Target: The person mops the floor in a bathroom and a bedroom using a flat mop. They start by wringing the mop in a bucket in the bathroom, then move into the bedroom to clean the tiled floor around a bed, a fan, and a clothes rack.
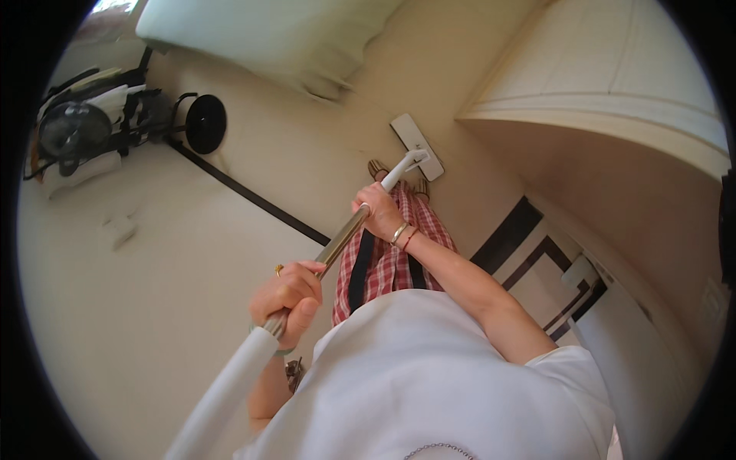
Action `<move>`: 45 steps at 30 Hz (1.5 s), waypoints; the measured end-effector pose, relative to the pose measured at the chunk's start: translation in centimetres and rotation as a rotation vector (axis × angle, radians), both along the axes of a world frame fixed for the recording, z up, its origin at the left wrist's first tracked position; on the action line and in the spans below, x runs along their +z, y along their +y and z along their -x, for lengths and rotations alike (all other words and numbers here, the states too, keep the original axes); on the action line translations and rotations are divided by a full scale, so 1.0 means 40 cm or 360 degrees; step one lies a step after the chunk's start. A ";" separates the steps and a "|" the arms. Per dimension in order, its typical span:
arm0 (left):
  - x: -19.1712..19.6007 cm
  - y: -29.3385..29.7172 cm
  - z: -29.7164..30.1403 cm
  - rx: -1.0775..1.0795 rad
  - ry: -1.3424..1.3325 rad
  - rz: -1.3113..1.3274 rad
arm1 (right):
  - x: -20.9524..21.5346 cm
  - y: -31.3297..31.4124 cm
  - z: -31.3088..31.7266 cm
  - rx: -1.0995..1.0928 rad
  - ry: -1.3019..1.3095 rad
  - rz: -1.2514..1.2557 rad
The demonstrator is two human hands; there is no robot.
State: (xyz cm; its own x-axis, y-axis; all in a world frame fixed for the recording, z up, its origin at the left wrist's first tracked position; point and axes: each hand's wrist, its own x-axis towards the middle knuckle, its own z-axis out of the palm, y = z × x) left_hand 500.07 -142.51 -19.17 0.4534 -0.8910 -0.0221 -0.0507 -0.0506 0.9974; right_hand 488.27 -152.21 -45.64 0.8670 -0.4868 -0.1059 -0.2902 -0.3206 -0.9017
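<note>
A flat mop with a metal pole [344,239] runs slantwise across my front, its white grip end passing out of view at the lower left. My left hand [287,299], with a ring on one finger, wraps round the pole near the white grip. Farther down, my right hand [379,215] is closed round the pole just above its white lower section. The white rectangular mop head [417,146] lies on the pale floor just beyond my feet. Its underside is hidden.
A bed or similar piece with a pale draped cover [261,34] is at the far side. At left stands a black rack [126,123] with mixed items and a round black disc [206,124]. A cream cabinet-like piece [613,77] is at right. Dark strips [253,193] cross the floor.
</note>
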 end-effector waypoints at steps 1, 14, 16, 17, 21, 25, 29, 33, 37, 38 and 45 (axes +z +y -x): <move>-0.012 -0.015 -0.007 -0.0065 0.0040 0.0045 | -0.006 0.006 0.020 -0.0165 -0.0025 0.0070; -0.306 -0.331 0.288 -0.1016 0.0508 0.0323 | -0.133 -0.105 0.504 -0.1591 0.0328 0.0511; -0.331 -0.366 0.364 -0.1189 0.0508 0.0196 | -0.173 -0.125 0.599 -0.1669 0.0378 0.0529; -0.343 -0.384 0.393 -0.1265 0.0501 0.0127 | -0.199 -0.139 0.636 -0.1688 0.0401 0.0520; -0.381 -0.422 0.472 -0.1345 0.0535 -0.0016 | -0.251 -0.165 0.705 -0.1677 0.0428 0.0484; -0.367 -0.426 0.480 -0.1461 0.0479 -0.0021 | -0.242 -0.146 0.716 -0.1767 0.0397 0.0377; -0.351 -0.440 0.486 -0.1586 0.0299 0.0302 | -0.203 -0.160 0.710 -0.1772 0.0341 0.0354; -0.302 -0.436 0.448 -0.1542 0.0326 0.0258 | -0.171 -0.157 0.693 -0.1664 0.0338 0.0446; -0.277 -0.395 0.403 -0.1438 0.0472 0.0211 | -0.134 -0.152 0.651 -0.1523 0.0318 0.0527; -0.277 -0.384 0.399 -0.1443 0.0516 0.0191 | -0.123 -0.146 0.647 -0.1478 0.0302 0.0516; -0.323 -0.413 0.446 -0.1511 0.0393 0.0266 | -0.161 -0.185 0.676 -0.1617 0.0239 0.0519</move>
State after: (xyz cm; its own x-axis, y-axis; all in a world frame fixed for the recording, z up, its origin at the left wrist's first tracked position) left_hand 482.22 -159.03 -32.09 -0.4494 -0.8824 0.1390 0.2128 0.0454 0.9760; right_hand 461.23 -159.62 -52.09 0.0298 -0.9957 0.0874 -0.6565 -0.0855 -0.7495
